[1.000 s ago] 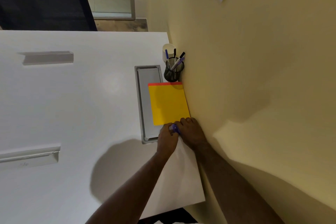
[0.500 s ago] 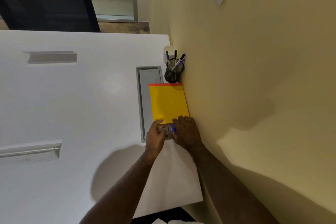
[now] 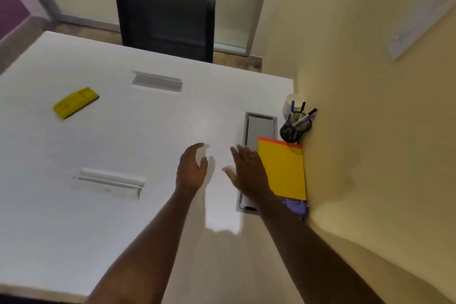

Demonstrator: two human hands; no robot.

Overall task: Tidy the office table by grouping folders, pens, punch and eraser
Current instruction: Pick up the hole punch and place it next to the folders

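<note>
A yellow folder (image 3: 283,170) with a red one showing at its far edge lies on the white table against the right wall. At its near end rests a purple punch (image 3: 296,206), partly hidden by my right forearm. Beyond the folder, a black mesh pen holder (image 3: 294,128) has several pens in it. A yellow eraser block (image 3: 75,102) lies alone at the far left of the table. My left hand (image 3: 191,170) hovers open over the table's middle. My right hand (image 3: 248,171) is open too, just left of the folder, holding nothing.
A white paper cup (image 3: 291,102) stands behind the pen holder. A grey cable tray cover (image 3: 259,128) is set into the table beside the folder, and two grey slots (image 3: 156,80) (image 3: 109,182) lie further left. A black chair (image 3: 165,20) stands beyond the table's far edge.
Both hands let go of the purple punch, leaving it at the folder's near end, and moved left with fingers spread. The view swung left and up, bringing the yellow eraser into sight.
</note>
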